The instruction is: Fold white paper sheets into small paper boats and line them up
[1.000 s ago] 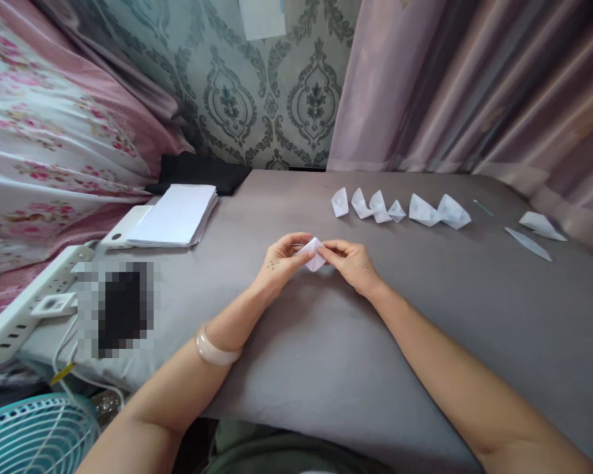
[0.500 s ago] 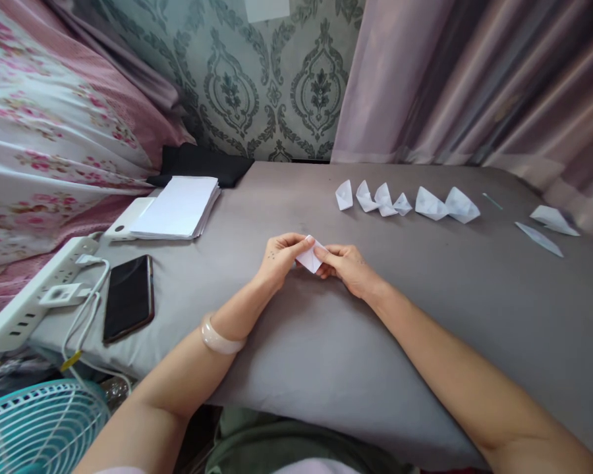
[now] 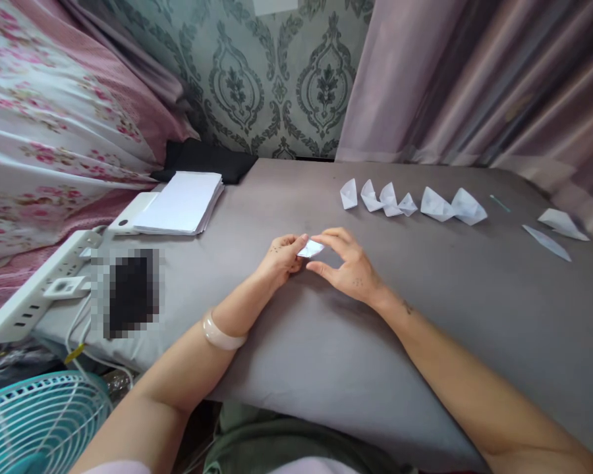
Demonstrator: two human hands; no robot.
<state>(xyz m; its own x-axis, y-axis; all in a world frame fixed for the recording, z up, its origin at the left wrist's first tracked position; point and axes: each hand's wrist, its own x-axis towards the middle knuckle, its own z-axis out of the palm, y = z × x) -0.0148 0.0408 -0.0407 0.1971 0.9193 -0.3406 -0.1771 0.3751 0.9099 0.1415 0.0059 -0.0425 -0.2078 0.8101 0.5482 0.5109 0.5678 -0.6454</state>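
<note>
A small folded piece of white paper is pinched between the thumb and fingers of my left hand, just above the grey cloth surface. My right hand is at its right side, thumb and fingers spread apart in a C shape. The right fingertips come close to the paper's right corner; whether they touch it I cannot tell. Beyond my hands, several white folded paper boats stand in a row, some touching each other.
A stack of white paper lies back left, before a black cloth. Nearer are a power strip, a blurred dark object and a teal fan. Folded paper pieces and a thin stick lie far right.
My right hand has let go of the folded paper and opened its fingers. The paper has turned and looks flatter in my left hand. The view has shifted slightly.
</note>
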